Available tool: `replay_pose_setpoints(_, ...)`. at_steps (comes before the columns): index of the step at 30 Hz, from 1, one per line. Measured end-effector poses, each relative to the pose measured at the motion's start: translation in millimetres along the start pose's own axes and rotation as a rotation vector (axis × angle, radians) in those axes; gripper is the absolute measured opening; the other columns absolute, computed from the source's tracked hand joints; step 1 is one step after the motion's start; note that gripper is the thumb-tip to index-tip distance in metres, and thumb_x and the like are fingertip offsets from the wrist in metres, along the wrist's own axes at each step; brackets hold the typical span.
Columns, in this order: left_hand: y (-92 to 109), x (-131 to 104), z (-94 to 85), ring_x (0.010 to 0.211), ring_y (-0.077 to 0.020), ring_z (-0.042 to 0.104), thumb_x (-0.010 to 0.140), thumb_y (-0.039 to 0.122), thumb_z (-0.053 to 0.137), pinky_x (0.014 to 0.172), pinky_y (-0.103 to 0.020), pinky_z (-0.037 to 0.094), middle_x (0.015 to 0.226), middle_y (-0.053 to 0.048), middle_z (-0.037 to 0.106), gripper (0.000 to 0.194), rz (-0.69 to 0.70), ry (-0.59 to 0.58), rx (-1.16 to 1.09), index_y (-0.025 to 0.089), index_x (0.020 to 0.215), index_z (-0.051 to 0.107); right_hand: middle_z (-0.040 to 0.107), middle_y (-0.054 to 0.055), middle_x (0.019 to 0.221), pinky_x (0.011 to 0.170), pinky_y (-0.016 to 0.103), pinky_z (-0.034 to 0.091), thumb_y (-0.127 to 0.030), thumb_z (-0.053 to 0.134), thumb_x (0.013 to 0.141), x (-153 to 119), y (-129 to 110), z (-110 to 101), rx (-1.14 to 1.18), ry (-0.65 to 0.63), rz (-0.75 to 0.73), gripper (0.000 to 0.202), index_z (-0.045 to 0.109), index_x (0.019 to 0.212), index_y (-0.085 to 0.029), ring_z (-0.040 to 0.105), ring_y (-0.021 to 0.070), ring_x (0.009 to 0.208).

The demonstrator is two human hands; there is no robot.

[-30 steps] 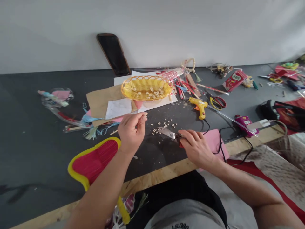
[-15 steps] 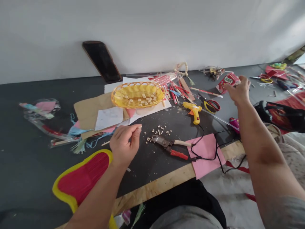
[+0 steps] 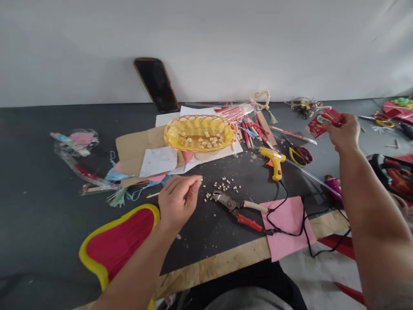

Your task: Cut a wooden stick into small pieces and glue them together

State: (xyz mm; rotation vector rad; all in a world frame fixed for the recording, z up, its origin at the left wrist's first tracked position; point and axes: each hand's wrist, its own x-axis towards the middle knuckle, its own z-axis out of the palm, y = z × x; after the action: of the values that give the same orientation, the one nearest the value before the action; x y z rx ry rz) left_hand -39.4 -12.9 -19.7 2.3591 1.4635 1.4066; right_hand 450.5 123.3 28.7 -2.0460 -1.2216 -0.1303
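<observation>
My left hand (image 3: 179, 200) is closed in a pinch over the dark table, with a small pale piece (image 3: 200, 179) at the fingertips. Beside it lie several loose wooden bits (image 3: 226, 184) of similar colour, next to the jaws of pruning shears (image 3: 237, 209) with one white and one red handle. Out at the far right, my right hand (image 3: 345, 131) grips a small red box (image 3: 324, 121) with printed lettering, its face tilted towards me. A yellow glue gun (image 3: 273, 161) and scissors (image 3: 300, 156) lie between the two hands.
Behind the left hand, a yellow basket (image 3: 200, 148) holds pale pieces. A phone (image 3: 157, 84) leans on the wall. Wrapped sticks (image 3: 234, 113), a pink sheet (image 3: 290, 245), a black cord (image 3: 287, 234) and a red-and-yellow shape (image 3: 125, 241) lie around. A wooden strip (image 3: 226, 258) edges the table.
The view has swung left, so everything sits further right. My right hand has tipped the red box, which shows a flatter face now. The left hand keeps its pinch.
</observation>
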Motion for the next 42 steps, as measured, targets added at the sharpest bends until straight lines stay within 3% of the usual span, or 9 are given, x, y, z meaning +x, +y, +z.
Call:
replay_pose_setpoints(1,0,0,-0.2,0.074,-0.0169,0.07,0.09,0.016,0.062,0.074,-0.029,0.053,0.083,-0.004,0.078,0.012,0.003,-0.003,-0.004,0.02,0.095,0.072,0.073,0.02,0.094,0.061,0.032,0.046,-0.023,0.082,0.069,-10,-12,-7,0.032,-0.021,0.042,0.057,0.065,0.118,0.001,0.061,0.0121,0.07)
replay_pose_setpoints(4,1,0,-0.8,0.074,-0.0169,0.069,0.09,0.015,0.063,0.074,-0.029,0.052,0.083,-0.004,0.077,0.012,0.016,-0.001,-0.019,0.021,0.096,0.071,0.073,0.017,0.107,0.077,0.031,0.051,-0.017,0.081,0.072,-51,-56,-31,0.215,-0.123,-0.119,0.05,0.065,0.118,-0.005,0.065,0.0134,0.088)
replay_pose_setpoints(11,3,2,-2.1,0.075,-0.0174,0.069,0.089,0.014,0.063,0.075,-0.029,0.052,0.084,-0.005,0.078,0.011,0.041,0.018,-0.012,0.019,0.095,0.071,0.069,0.008,0.111,0.072,0.031,0.06,-0.032,0.08,0.081,-167,-142,-90,0.753,-0.904,-0.49,0.047,0.06,0.122,-0.026,0.07,0.018,0.086)
replay_pose_setpoints(14,3,3,-2.5,0.075,-0.0174,0.07,0.09,0.014,0.062,0.075,-0.03,0.053,0.084,-0.005,0.078,0.011,0.049,0.027,0.0,0.019,0.095,0.071,0.068,0.009,0.111,0.086,0.034,0.06,-0.024,0.076,0.085,-191,-167,-114,0.747,-1.075,-0.709,0.045,0.059,0.126,-0.027,0.069,0.0227,0.101)
replay_pose_setpoints(18,4,2,-2.5,0.076,-0.0173,0.07,0.092,0.016,0.059,0.076,-0.03,0.053,0.086,-0.006,0.078,0.012,0.044,0.01,0.006,0.018,0.095,0.071,0.071,0.009,0.106,0.092,0.032,0.058,-0.013,0.07,0.085,-203,-190,-135,1.005,-1.261,-0.832,0.042,0.058,0.125,-0.018,0.069,0.0211,0.102)
replay_pose_setpoints(27,4,2,0.0,0.074,-0.0178,0.069,0.092,0.016,0.059,0.075,-0.031,0.053,0.085,-0.006,0.078,0.011,0.092,0.036,0.009,0.018,0.094,0.07,0.072,0.011,0.11,0.107,0.036,0.049,-0.012,0.064,0.089,-223,-188,-159,0.949,-1.27,-0.822,0.034,0.058,0.123,-0.014,0.068,0.0186,0.108)
replay_pose_setpoints(42,2,1,1.6,0.074,-0.0184,0.069,0.093,0.017,0.058,0.075,-0.031,0.053,0.083,-0.006,0.078,0.012,0.099,0.053,0.018,0.017,0.094,0.07,0.073,0.01,0.107,0.106,0.035,0.051,-0.014,0.062,0.093,-230,-194,-160,0.942,-1.249,-0.837,0.031,0.057,0.124,-0.015,0.068,0.0172,0.106)
